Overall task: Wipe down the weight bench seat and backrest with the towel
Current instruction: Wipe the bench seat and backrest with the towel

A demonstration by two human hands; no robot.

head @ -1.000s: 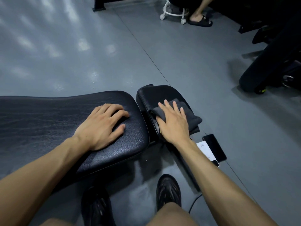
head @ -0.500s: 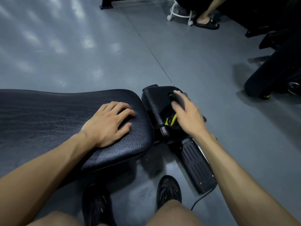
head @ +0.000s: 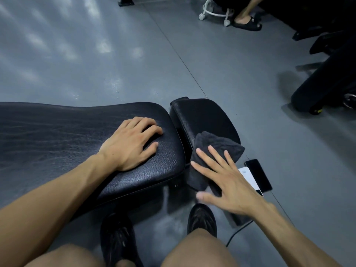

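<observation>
The black weight bench runs across the view: its long backrest pad [head: 57,132] on the left, the smaller seat pad [head: 202,116] on the right. My left hand [head: 133,143] lies flat on the backrest's right end, fingers slightly apart, holding nothing. A dark grey towel [head: 217,143] is bunched on the seat's near right edge and hangs over it. My right hand [head: 229,182] presses on the towel's lower part with spread fingers, partly off the seat's edge.
A black phone [head: 259,174] and a white card [head: 248,176] lie on the grey floor right of the seat. My two black shoes [head: 202,218] stand under the bench. A cable [head: 237,234] runs nearby. Another person's foot [head: 246,22] and a wheeled stool [head: 213,14] are far back; black equipment [head: 327,83] stands right.
My right hand swept the towel to the seat's far side, then drew it back toward me to the near edge. My left hand stayed flat on the backrest.
</observation>
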